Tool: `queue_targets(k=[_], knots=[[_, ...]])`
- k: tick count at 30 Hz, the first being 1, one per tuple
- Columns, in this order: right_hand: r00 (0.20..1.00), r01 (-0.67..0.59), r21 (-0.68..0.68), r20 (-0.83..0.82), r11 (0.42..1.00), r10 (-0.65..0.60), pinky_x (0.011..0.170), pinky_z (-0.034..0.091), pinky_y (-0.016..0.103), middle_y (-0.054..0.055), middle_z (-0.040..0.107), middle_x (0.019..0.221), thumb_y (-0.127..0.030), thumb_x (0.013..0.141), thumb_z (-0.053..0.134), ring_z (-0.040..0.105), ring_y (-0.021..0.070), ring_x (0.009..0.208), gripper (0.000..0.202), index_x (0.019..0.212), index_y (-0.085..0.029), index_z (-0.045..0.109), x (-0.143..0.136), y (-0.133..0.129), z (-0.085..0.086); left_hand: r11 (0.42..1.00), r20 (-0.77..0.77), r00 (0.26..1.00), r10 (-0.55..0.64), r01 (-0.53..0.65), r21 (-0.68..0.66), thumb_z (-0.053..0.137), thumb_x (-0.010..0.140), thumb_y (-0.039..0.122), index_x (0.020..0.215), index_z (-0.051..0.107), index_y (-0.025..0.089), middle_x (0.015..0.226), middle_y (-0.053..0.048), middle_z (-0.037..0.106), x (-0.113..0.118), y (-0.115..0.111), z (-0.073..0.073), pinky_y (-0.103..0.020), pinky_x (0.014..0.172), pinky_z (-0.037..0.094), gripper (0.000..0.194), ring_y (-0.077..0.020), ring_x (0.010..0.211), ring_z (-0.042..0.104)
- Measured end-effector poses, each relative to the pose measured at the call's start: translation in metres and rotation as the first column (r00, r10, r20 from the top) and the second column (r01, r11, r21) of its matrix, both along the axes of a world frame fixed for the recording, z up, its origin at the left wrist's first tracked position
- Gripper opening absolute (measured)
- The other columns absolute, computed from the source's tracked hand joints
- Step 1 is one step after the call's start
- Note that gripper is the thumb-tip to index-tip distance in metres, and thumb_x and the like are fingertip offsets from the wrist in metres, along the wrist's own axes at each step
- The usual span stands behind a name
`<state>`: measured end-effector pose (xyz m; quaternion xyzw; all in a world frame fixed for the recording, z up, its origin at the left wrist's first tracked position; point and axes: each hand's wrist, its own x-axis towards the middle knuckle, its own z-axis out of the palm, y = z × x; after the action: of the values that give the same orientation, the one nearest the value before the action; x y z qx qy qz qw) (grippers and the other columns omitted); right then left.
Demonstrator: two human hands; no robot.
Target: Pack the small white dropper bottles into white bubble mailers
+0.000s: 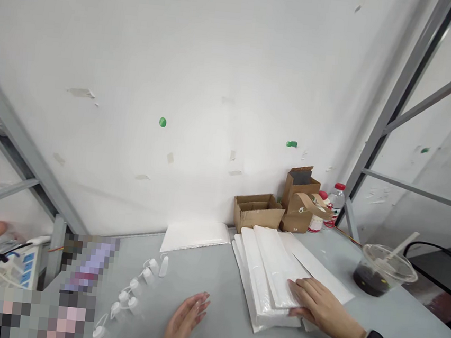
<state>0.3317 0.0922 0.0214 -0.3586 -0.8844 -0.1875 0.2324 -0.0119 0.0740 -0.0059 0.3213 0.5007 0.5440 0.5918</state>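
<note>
On the right half of the table lies a pile of flat white packets [270, 279], with clear plastic film shining on some. My right hand [312, 304], with a watch on the wrist, grips the near right edge of the upper packet; part of its fingers is hidden against the pile. My left hand [186, 319] is held over the table to the left of the pile. Its fingers are stretched out and nothing is in it. Several small clear bottles with white looped caps [134, 286] stand left of that hand.
White sheets [195, 236] lie against the wall. Behind the pile are an open cardboard box [258, 217], a brown paper bag [296, 213] and a red-capped bottle [337, 201]. A clear bowl of dark liquid [372, 281] stands at right. Metal frames [389, 121] flank the table.
</note>
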Motion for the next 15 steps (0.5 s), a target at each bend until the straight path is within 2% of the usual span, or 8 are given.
queue_targets(k=[2, 3, 6, 9, 12, 14, 15], knots=[[0.999, 0.002, -0.066, -0.033, 0.998, -0.004, 0.064, 0.052, 0.034, 0.011, 0.065, 0.085, -0.051, 0.082, 0.047, 0.060, 0.0215, 0.074, 0.043, 0.107, -0.017, 0.057, -0.001, -0.002, 0.000, 1.000, -0.002, 1.000, 0.011, -0.011, -0.011, 0.070, 0.054, 0.055, 0.083, 0.071, 0.017, 0.104, -0.014, 0.068, -0.001, 0.000, 0.002, -0.044, 0.089, 0.045, 0.048, -0.0328, 0.101, 0.059], [0.998, 0.003, -0.075, -0.057, 0.997, -0.007, 0.065, 0.051, 0.034, 0.011, 0.065, 0.086, -0.052, 0.082, 0.048, 0.060, 0.0217, 0.075, 0.043, 0.106, -0.018, 0.058, -0.004, -0.002, 0.002, 1.000, -0.001, 1.000, 0.015, -0.015, -0.012, 0.070, 0.054, 0.055, 0.083, 0.071, 0.017, 0.103, -0.014, 0.068, -0.001, 0.000, 0.003, -0.043, 0.089, 0.045, 0.048, -0.0324, 0.101, 0.060], [0.986, 0.026, -0.042, -0.163, 0.999, -0.033, 0.068, 0.049, 0.035, 0.010, 0.064, 0.086, -0.037, 0.086, 0.049, 0.059, 0.0214, 0.077, 0.027, 0.104, -0.018, 0.057, -0.025, 0.008, 0.015, 1.000, -0.003, 1.000, -0.012, 0.012, -0.016, 0.070, 0.055, 0.054, 0.084, 0.071, 0.017, 0.102, -0.013, 0.069, -0.002, -0.001, 0.005, -0.043, 0.090, 0.045, 0.047, -0.0314, 0.100, 0.060], [0.969, 0.049, -0.093, -0.239, 0.994, -0.070, 0.074, 0.047, 0.036, 0.010, 0.062, 0.091, -0.023, 0.087, 0.046, 0.057, 0.0211, 0.083, 0.020, 0.104, -0.018, 0.056, -0.071, 0.033, 0.033, 0.998, -0.005, 0.998, -0.064, 0.064, -0.009, 0.070, 0.057, 0.053, 0.084, 0.070, 0.017, 0.100, -0.013, 0.069, -0.002, -0.003, 0.006, -0.042, 0.091, 0.044, 0.045, -0.0301, 0.100, 0.060], [0.989, 0.048, -0.302, -0.118, 0.952, -0.087, 0.081, 0.044, 0.036, 0.012, 0.058, 0.101, -0.020, 0.087, 0.042, 0.054, 0.0222, 0.093, 0.022, 0.104, -0.016, 0.057, -0.132, 0.072, 0.042, 0.996, -0.009, 0.996, -0.090, 0.090, 0.019, 0.069, 0.059, 0.053, 0.084, 0.070, 0.016, 0.097, -0.012, 0.070, 0.000, -0.008, 0.010, -0.041, 0.090, 0.044, 0.044, -0.0282, 0.097, 0.062], [0.990, 0.138, -0.466, 0.057, 0.874, -0.126, 0.088, 0.041, 0.035, 0.012, 0.054, 0.112, -0.017, 0.085, 0.045, 0.050, 0.0222, 0.104, 0.027, 0.110, -0.016, 0.054, -0.169, 0.103, 0.040, 0.993, -0.012, 0.993, -0.118, 0.118, 0.031, 0.069, 0.060, 0.052, 0.085, 0.069, 0.016, 0.095, -0.011, 0.071, 0.001, -0.012, 0.013, -0.040, 0.090, 0.043, 0.043, -0.0269, 0.094, 0.062], [0.987, 0.160, -0.498, 0.095, 0.852, -0.130, 0.089, 0.040, 0.034, 0.012, 0.053, 0.115, -0.016, 0.081, 0.050, 0.049, 0.0225, 0.107, 0.032, 0.113, -0.015, 0.053, -0.185, 0.118, 0.037, 0.990, -0.012, 0.991, -0.134, 0.134, 0.035, 0.069, 0.061, 0.051, 0.085, 0.069, 0.016, 0.094, -0.011, 0.071, 0.001, -0.015, 0.015, -0.039, 0.090, 0.043, 0.043, -0.0262, 0.093, 0.062]])
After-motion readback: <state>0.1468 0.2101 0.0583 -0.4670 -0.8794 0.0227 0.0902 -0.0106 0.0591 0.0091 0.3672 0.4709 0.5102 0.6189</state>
